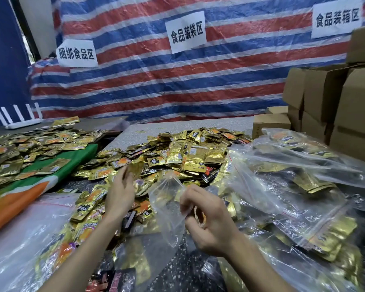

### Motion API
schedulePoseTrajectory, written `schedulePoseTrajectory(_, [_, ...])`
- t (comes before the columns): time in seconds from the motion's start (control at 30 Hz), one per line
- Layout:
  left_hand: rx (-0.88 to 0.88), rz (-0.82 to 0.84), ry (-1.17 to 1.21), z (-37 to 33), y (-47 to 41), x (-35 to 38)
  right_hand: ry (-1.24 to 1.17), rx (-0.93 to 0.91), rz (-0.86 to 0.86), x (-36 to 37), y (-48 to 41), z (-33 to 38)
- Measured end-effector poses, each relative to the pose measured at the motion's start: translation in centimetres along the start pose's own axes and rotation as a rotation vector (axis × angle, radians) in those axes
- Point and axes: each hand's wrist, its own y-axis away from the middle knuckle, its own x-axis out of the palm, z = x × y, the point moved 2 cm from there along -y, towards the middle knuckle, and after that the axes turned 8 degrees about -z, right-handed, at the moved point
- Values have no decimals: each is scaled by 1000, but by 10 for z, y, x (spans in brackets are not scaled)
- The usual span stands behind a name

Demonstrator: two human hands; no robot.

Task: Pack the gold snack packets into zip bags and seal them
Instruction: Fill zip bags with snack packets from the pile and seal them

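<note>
At worktop (135, 131) centre, a zip bag (167, 207) is held open, unsealed, right hand (211, 226) fingers pinching its rim; left hand (119, 192) fingers pinch one packet (135, 170). Filled bags (293, 178) lie right; a large pile (188, 152) remains unpacked.

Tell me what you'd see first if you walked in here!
A huge heap of gold packets covers the table in the middle. Behind it hangs a red, white and blue striped tarp. In front, the right hand pinches a clear zip bag while the left hand holds one packet.
</note>
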Motion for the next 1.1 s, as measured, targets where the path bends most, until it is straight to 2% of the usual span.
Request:
schedulePoseTrajectory(0.1, [-124, -72, 181, -11, 6, -34, -19, -1, -5, 2, 1, 2])
schedulePoseTrajectory(0.23, [-78, -80, 384, -29, 29, -92, -4, -17, -11, 5, 3, 4])
schedulePoseTrajectory(0.33, [-74, -77, 450, -40, 51, -132, 35, -11, 3, 8, 4, 6])
schedulePoseTrajectory(0.43, [-23, 39, 512, -53, 66, -152, 25, -22, 11, 12, 5, 10])
schedulePoseTrajectory(0.7, [144, 113, 338, -77, 83, -139, -57, -133, 29, 17, 10, 18])
schedulePoseTrajectory(0.9, [270, 113, 48, -93, 91, -110, -85, -177, 63, 24, 13, 20])
schedulePoseTrajectory(1.1, [248, 269, -55, -91, 100, -97, -114, -172, -17, 20, 11, 18])
